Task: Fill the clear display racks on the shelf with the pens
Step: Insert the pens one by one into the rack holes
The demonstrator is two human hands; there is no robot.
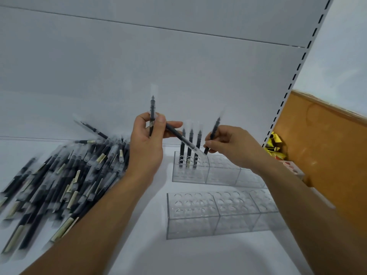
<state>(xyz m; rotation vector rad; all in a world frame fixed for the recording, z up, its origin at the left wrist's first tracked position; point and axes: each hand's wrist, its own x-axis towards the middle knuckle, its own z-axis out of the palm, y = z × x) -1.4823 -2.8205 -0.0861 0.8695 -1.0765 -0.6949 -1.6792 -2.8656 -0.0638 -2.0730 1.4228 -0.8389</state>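
A large heap of black pens with clear caps (65, 175) lies on the white shelf at the left. My left hand (148, 143) grips two pens (152, 110), one upright and one slanting down to the right. My right hand (230, 145) pinches a single pen (215, 127), tilted, its lower end just above the far clear rack (220, 175). Three pens (191, 143) stand upright in that rack's left end. A second clear rack (218, 213) sits nearer to me with no pens in its holes.
The white shelf back panel rises behind. A slotted upright post (286, 92) stands at the right, with an orange-brown board (321, 151) beyond it. Yellow packets (275, 147) and a red-and-white item (292, 167) lie at the shelf's right end.
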